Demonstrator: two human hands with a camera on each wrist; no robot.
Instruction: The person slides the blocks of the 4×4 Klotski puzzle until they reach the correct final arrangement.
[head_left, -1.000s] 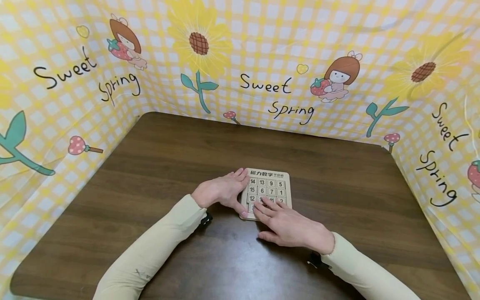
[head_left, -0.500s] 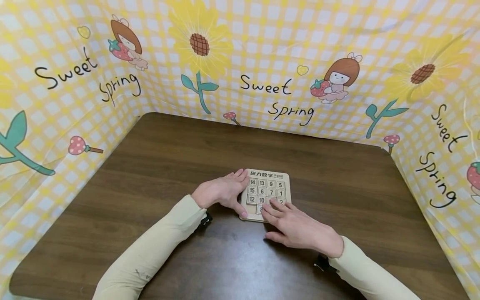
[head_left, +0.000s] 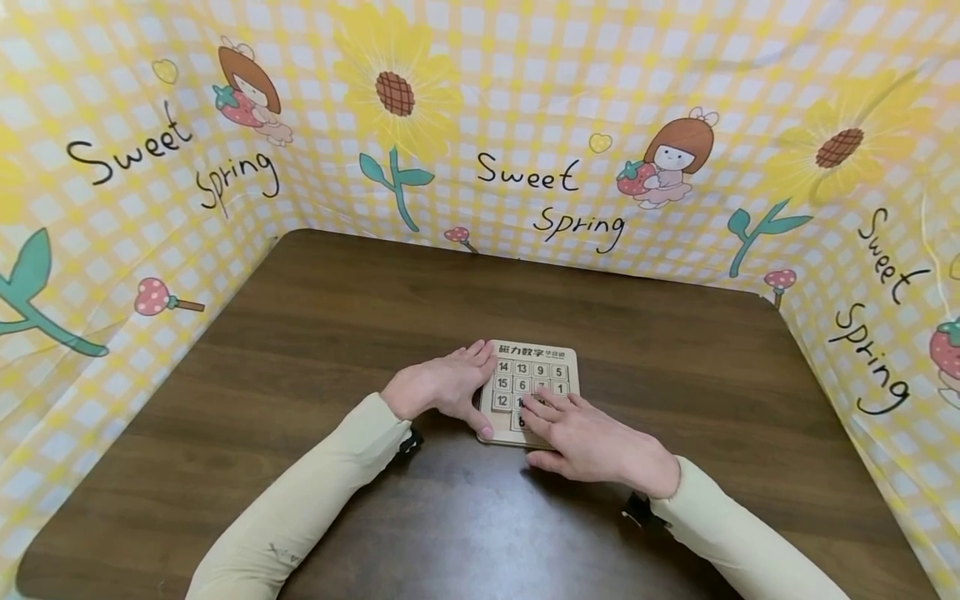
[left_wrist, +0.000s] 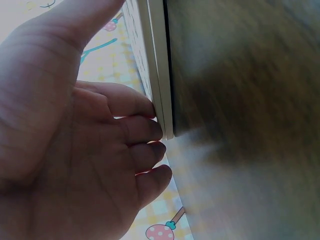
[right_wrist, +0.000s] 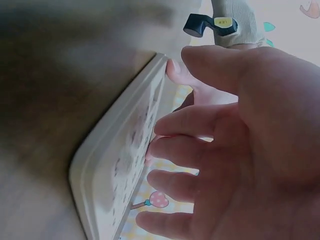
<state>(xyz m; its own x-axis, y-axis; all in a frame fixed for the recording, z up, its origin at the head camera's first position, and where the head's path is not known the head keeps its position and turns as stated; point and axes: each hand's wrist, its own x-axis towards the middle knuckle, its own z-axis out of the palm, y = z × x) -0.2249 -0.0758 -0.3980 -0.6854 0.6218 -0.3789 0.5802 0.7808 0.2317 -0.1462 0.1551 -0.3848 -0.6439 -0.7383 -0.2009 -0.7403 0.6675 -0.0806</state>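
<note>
A wooden sliding number puzzle point(head_left: 558, 354) lies flat on the brown table. Beside its left edge rests my left hand point(head_left: 446, 383), thumb on the near corner and fingertips by the far corner. My right hand point(head_left: 592, 437) lies over the near right part, its fingers straight and its fingertips on or just above the tiles around 10 and 11. The tile 8 point(head_left: 520, 422) shows below 10, partly covered, with a bare slot point(head_left: 499, 420) to its left. Other tiles of the bottom row are hidden. In the right wrist view the puzzle point(right_wrist: 105, 170) stands close to the fingertips.
The table point(head_left: 360, 300) has a dark wood grain. A yellow checked cloth point(head_left: 525, 100) with flowers and lettering hangs around its back and sides. Black wrist cameras point(head_left: 411, 442) sit at the cuffs.
The tile 8 has slid right from the bottom left corner to below 10. My right hand moved right with it, then slightly back up and left. The left hand has stayed in place.
</note>
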